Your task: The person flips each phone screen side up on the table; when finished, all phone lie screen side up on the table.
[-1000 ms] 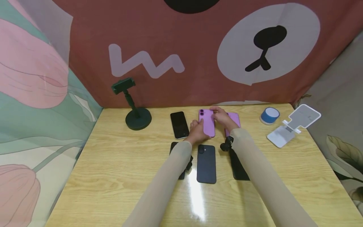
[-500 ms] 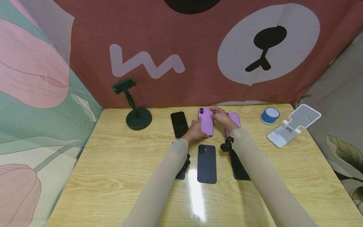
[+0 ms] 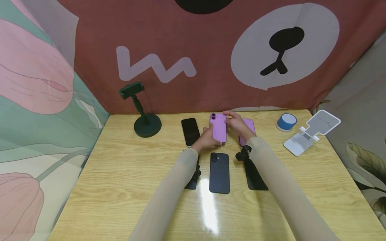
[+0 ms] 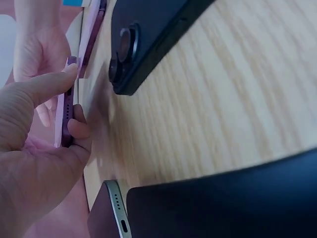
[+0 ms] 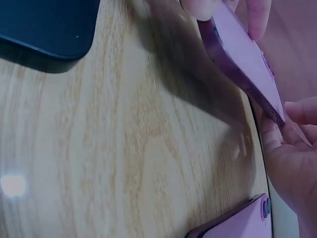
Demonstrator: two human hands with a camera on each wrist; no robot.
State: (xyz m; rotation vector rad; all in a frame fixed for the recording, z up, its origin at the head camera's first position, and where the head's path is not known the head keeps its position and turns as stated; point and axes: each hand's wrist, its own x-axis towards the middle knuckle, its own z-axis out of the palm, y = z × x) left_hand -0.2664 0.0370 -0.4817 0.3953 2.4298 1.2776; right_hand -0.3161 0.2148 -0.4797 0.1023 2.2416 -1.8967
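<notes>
A purple phone [image 3: 218,130] is held back-up between both hands near the table's far edge, its camera end away from me. It is raised off the wood, with a shadow beneath it in the right wrist view. My left hand [image 3: 206,139] grips its lower left, thumb on the back and fingers curled underneath [image 4: 74,130]. At the upper right, my right hand [image 3: 236,124] pinches the phone's corner [image 5: 277,115] between thumb and fingers. Another purple phone [image 3: 250,125] lies partly under the right wrist. A dark phone [image 3: 219,174] lies nearer, camera side up.
Left of the hands lies a phone with a black screen [image 3: 190,131]. Dark phones show beneath the left forearm [image 3: 191,184] and right forearm [image 3: 254,177]. A green stand [image 3: 147,126] is at back left; a white folding stand [image 3: 299,144] and a blue-and-white cylinder [image 3: 286,122] are at right.
The purple phone has shifted slightly left and farther from me, with both hands on it throughout. My left forearm has moved a little left; the other phones have stayed put.
</notes>
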